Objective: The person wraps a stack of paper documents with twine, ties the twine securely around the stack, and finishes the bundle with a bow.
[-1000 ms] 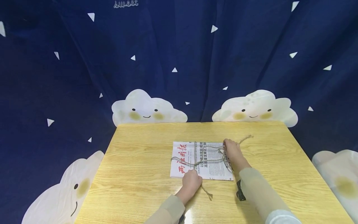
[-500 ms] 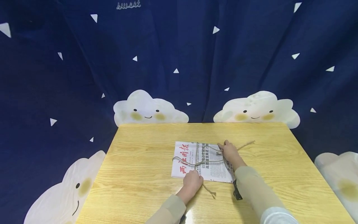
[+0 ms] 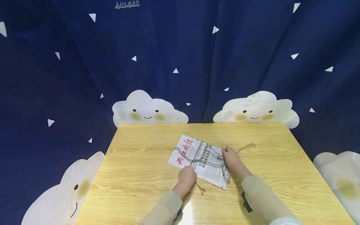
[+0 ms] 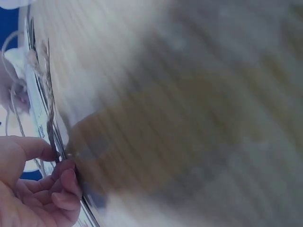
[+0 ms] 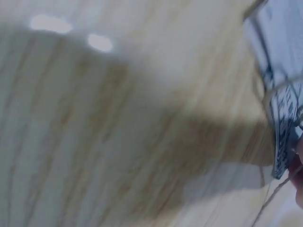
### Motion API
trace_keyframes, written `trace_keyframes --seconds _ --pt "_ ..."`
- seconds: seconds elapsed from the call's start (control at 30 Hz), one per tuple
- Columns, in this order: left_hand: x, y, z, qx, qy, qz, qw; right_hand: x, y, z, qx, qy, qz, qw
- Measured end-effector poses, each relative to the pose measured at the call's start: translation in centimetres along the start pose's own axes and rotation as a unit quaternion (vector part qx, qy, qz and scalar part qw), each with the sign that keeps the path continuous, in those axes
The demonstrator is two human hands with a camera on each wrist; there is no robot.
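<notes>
In the head view a folded newspaper (image 3: 208, 173) with red and black print lies slanted on the wooden table, with brown twine (image 3: 206, 162) crossed over it. My left hand (image 3: 187, 176) is at its near edge. Up close, the left thumb and fingers (image 4: 66, 177) pinch the twine there, and a loose end sticks out past the pinch. My right hand (image 3: 232, 159) grips the newspaper's right edge, beside several loops of twine. Only a few fingertips (image 5: 298, 177) show in the right wrist view, at the newspaper's corner; the rest is out of frame.
The wooden table (image 3: 140, 156) surrounds the newspaper. Beyond it hangs a dark blue curtain (image 3: 157, 62) with white clouds and triangles. A loose twine end (image 3: 247, 146) lies behind the right hand. A black strap (image 3: 246, 202) hangs at the right forearm.
The newspaper has turned clockwise, its left end swinging away and its right near corner coming closer. My left hand has shifted slightly left and away; the right fingers have moved onto the right edge.
</notes>
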State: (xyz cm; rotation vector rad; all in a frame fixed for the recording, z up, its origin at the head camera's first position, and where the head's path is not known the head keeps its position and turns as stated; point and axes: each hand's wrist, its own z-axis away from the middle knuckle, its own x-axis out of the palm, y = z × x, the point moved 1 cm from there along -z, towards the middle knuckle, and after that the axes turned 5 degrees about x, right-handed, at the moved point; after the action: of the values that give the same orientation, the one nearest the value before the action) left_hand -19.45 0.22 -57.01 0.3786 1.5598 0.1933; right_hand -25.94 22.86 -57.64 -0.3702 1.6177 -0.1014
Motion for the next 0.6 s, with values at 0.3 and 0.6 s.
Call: trace_keyframes --seconds 0.3,0.6 --pt "-0.7 -2.2 -2.4 -0.002 0.026 -0.026 0.9993 -0.3 -3.4 3.1 0.029 -0.020 0.106 0.9937" --pt "-1.1 -3.6 -4.3 0.034 0.049 -0.035 0.9976 -0.5 -6.9 5.4 0.073 -0.048 0.103 0.9908"
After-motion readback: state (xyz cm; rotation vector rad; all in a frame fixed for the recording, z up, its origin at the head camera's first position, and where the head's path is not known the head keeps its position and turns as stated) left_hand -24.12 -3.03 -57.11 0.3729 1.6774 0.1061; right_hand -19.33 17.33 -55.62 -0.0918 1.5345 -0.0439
